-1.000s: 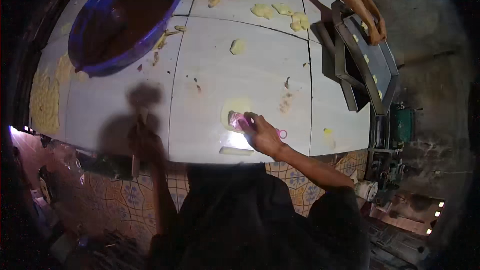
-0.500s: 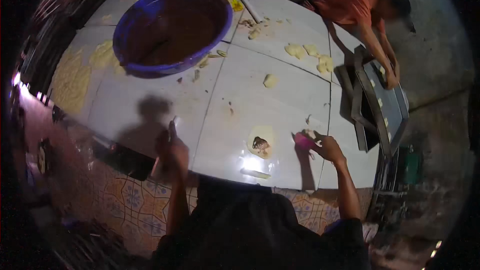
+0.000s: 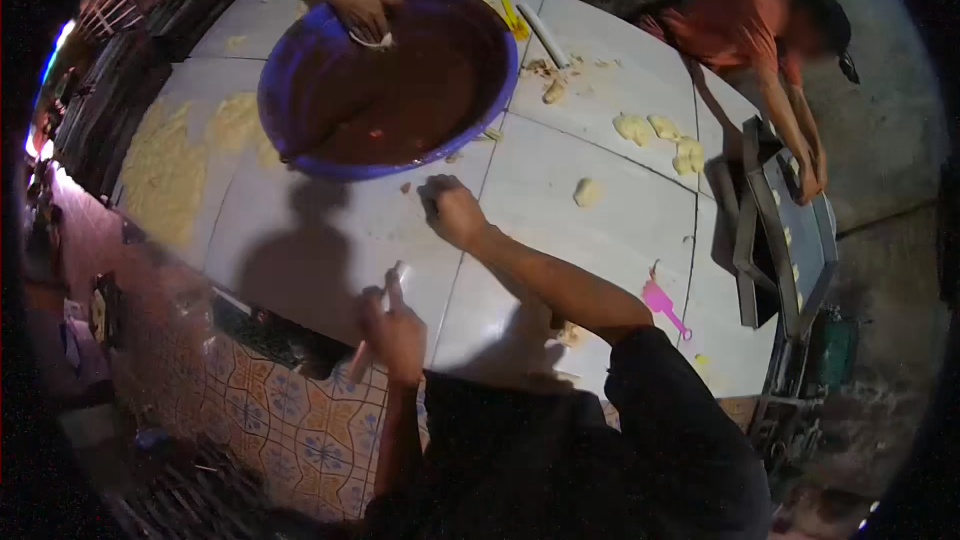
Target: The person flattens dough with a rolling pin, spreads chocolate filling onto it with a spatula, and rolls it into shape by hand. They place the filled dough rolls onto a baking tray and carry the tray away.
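Pale rod [image 3: 359, 364], clamped in the left hand [image 3: 397, 336], crosses the near edge of the white tiled table [image 3: 620, 220]. Curled near the purple tub [image 3: 345, 173], the right hand [image 3: 457, 211] has an unclear grip; its forearm partly hides dough [image 3: 572, 334]. Tile runs rightward toward a pink scoop [image 3: 658, 299] and angular metal trays [image 3: 777, 255].

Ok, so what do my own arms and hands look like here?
You wear a black top; its right sleeve ends near the elbow. Both forearms are uncovered, and your left hand and right hand are gloveless. Blur hides any rings.
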A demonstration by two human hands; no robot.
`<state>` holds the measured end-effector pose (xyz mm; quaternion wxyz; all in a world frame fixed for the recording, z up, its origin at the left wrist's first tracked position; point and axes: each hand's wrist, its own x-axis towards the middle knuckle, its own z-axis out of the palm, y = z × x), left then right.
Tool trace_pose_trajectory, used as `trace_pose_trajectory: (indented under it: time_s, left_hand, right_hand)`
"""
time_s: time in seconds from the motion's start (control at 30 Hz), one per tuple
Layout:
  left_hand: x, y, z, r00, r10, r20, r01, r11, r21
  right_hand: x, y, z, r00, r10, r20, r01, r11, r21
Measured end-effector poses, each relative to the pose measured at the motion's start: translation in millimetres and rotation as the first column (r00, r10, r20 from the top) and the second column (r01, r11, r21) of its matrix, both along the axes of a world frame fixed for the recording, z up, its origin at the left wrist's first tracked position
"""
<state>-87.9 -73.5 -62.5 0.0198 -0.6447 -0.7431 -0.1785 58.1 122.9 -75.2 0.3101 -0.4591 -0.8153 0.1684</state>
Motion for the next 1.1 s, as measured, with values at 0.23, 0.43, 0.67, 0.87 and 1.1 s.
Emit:
trace_pose_trajectory:
  time_s: [0.23, 0.43, 0.67, 0.87, 1.1]
  left_hand:
    - [14.2, 33.2, 2.2, 0.991, -0.110, 0.073, 0.108, 0.994, 0.037]
    - [109.8, 7.3, 23.3, 0.583, -0.795, 0.168, 0.740, 0.605, 0.295]
    - [143.9, -19.8, -8.9, 0.433, -0.876, 0.213, 0.828, 0.479, 0.291]
    - [174.8, 4.6, -1.6, 0.561, -0.713, 0.420, 0.639, 0.696, 0.327]
    - [170.1, -9.2, 21.0, 0.602, -0.766, 0.227, 0.742, 0.641, 0.196]
  right_hand:
    - [138.9, -162.8, 72.6, 0.980, -0.045, -0.192, -0.052, 0.882, -0.468]
    - [190.8, -247.2, 38.0, 0.966, -0.241, -0.090, 0.215, 0.948, -0.233]
    - [189.7, -294.8, 22.1, 0.945, -0.317, -0.086, 0.306, 0.945, -0.116]
    - [189.9, -257.5, 32.2, 0.764, -0.578, -0.287, 0.470, 0.803, -0.367]
    - [193.1, -267.6, 27.0, 0.942, -0.332, -0.054, 0.333, 0.943, 0.001]
